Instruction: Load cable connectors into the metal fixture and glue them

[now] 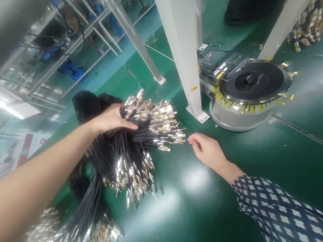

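Note:
A thick bundle of black cables with silver metal connector ends is gripped by my left hand, its thumb lying across the cables near the connectors. Just right of the connector tips, my right hand is closed with curled fingers. Whether anything small is between those fingers is hidden. Below the gripped bundle, more black cables hang or lie, their shiny connectors fanned downward. Another cluster of connectors shows at the lower left.
White metal legs stand bolted to the green floor. Behind my right hand sits a round grey machine with a black disc and yellow tabs around its rim. Metal racks are at the upper left; more connectors lie at the upper right.

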Demonstrator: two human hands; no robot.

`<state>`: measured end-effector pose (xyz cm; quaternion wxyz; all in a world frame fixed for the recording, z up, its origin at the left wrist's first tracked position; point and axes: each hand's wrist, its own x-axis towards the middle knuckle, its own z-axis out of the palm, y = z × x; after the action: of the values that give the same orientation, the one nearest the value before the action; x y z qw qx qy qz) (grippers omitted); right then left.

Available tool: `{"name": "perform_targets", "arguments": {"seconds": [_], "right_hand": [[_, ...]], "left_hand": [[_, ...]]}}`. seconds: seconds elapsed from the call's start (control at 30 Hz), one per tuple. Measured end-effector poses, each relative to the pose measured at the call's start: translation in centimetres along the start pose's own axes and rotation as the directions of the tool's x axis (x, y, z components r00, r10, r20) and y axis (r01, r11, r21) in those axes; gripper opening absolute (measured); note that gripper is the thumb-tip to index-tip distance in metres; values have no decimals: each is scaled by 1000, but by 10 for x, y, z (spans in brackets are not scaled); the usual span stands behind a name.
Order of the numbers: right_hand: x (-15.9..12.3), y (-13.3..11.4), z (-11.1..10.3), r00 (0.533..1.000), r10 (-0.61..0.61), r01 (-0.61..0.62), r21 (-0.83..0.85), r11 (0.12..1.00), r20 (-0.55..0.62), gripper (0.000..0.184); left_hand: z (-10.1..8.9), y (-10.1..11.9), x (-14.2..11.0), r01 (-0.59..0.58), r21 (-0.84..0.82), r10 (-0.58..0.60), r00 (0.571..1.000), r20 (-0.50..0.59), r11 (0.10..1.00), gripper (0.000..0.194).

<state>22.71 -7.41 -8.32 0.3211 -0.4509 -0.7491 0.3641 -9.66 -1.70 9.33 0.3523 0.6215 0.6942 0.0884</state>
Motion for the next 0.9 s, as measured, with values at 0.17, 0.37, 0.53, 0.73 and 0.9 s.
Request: {"name": "perform_targets", "arguments": {"seconds": [0.17,0.37,0.53,0.73,0.9], "right_hand": [[0,1,-1,1000,16,-16,-1,1000,13,20],[-1,0,-2,1000,15,-15,11,1000,1,20],[-1,1,-4,999,32,-32,36,999,0,18],[-8,-12,-5,993,102,-110,151,982,59,12],[-33,-59,39,953,155,-238,327,915,261,22]], "left_hand": [[-10,-4,-10,-17,-140,5,996,-85,990,70],[1,0,4,-32,-140,24,998,-55,990,70],[21,14,-20,-188,115,197,977,-79,975,100],[59,-32,-154,-22,108,78,829,-553,994,28],[113,-126,-214,316,-261,-409,672,-617,912,41]]}}
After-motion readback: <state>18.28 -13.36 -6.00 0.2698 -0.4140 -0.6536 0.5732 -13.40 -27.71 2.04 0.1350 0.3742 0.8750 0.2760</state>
